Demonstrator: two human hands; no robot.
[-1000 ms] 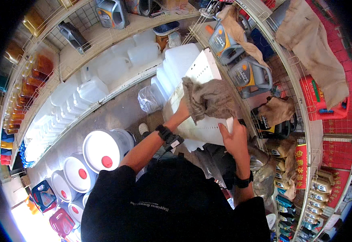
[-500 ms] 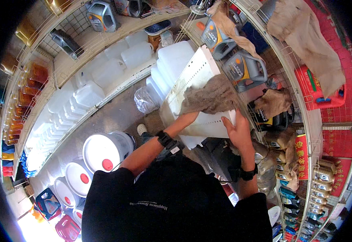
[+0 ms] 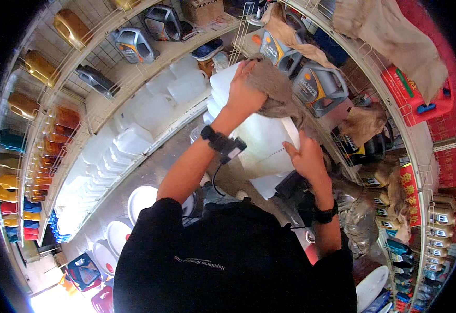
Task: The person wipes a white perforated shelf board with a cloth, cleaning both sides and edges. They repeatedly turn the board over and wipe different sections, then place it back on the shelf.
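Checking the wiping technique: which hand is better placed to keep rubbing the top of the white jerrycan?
Left. The left hand presses the brown rag onto the white jerrycan top, while the right hand braces its side.

Rag (image 3: 272, 86) atop jug (image 3: 262, 141), between shelf jugs (image 3: 149, 112) left and, seemingly, oil cans (image 3: 319, 86) right.
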